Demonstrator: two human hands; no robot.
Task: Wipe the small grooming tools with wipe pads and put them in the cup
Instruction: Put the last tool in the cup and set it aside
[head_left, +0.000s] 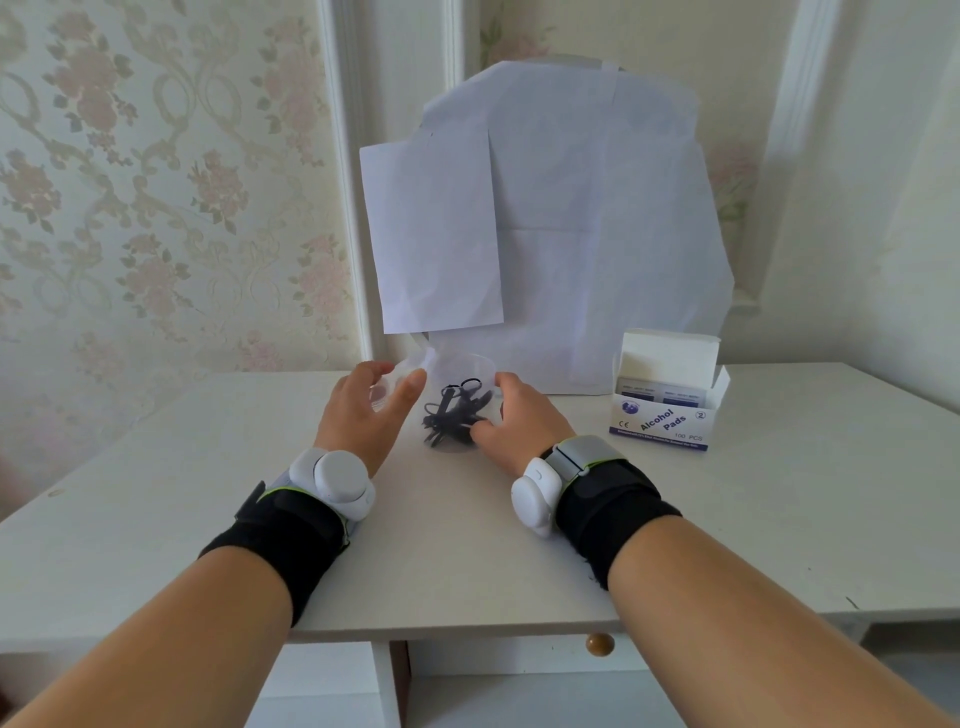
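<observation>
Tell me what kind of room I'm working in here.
Probably a room in a home, likely a bedroom, not a workshop. The floral wallpaper and white moulded trim look domestic, and the white table with a knobbed drawer resembles a dressing table, its likely mirror papered over.

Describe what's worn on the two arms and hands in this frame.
Both forearms are bare, with no sleeves. Each wrist carries a black fabric wrap with a thin yellow-green edge and a grey strap. A rounded white plastic puck sits on each wrap, just behind the left hand and the right hand. No gloves, rings or cables are visible.
</observation>
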